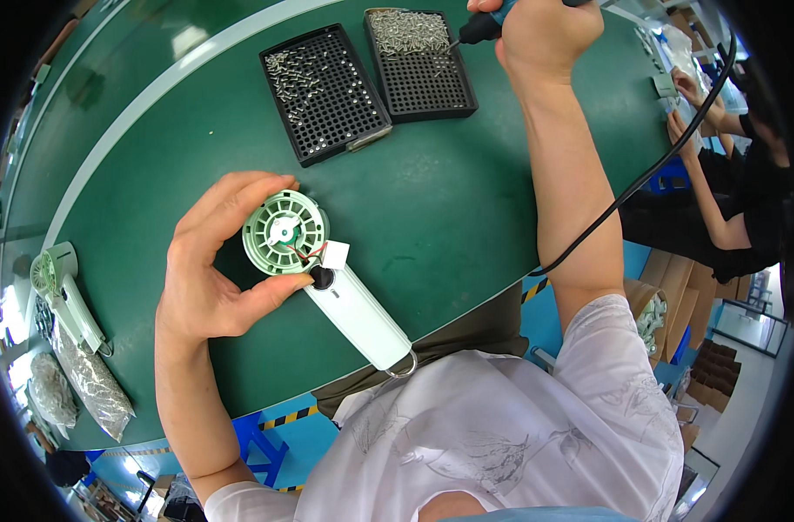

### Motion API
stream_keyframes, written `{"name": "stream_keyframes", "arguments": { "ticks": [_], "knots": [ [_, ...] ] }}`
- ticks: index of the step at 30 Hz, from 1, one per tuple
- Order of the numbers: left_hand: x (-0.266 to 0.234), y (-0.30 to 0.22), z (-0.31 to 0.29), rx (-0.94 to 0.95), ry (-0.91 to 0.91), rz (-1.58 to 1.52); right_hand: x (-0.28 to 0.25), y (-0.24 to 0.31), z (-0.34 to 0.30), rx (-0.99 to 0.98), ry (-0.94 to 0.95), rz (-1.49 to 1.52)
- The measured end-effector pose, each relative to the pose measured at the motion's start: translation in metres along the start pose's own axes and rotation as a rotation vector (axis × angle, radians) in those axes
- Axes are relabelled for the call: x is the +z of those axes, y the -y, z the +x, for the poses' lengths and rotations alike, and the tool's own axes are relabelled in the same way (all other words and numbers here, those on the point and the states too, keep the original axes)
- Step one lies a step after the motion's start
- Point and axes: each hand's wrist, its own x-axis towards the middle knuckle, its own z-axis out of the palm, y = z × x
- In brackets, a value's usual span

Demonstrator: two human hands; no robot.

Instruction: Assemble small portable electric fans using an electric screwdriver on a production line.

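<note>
My left hand [207, 261] is closed on a pale green handheld fan [358, 317], fingers and thumb gripping its round head. The fan lies on the green table with its handle slanting toward me and a metal ring at the end. Its head is open, showing a white centre piece, thin red wires and a small white square beside them. Up at the top right, my right hand [552, 39] grips an electric screwdriver [479, 30]. The bit points left, close to the right edge of a black screw tray [418, 83] heaped with small screws at its far end.
A second black screw tray [336, 130] sits beside the first, with screws scattered in its holes. A black cable [653, 170] runs along my right arm. More pale green fan parts [70, 300] and plastic bags [92, 374] lie at the left. Another person's hands [684, 113] work at far right.
</note>
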Motion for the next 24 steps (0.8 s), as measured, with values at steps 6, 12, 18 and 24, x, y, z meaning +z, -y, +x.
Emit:
{"name": "stream_keyframes", "arguments": {
  "ticks": [6, 12, 18, 24],
  "knots": [
    [0.0005, -0.0019, 0.0001, -0.012, -0.002, 0.002, -0.0001, 0.0013, -0.0013, -0.008, 0.021, 0.012],
    [0.0002, -0.0026, 0.0015, -0.024, 0.008, 0.013, 0.0016, 0.0039, -0.003, -0.012, 0.012, 0.001],
    [0.0001, -0.0029, 0.0013, -0.029, 0.007, 0.007, 0.0016, 0.0038, -0.0029, 0.003, 0.013, 0.01],
    [0.0003, -0.0017, 0.0012, -0.03, 0.006, -0.008, 0.0004, 0.0032, -0.0019, -0.015, 0.016, 0.02]
  ]
}}
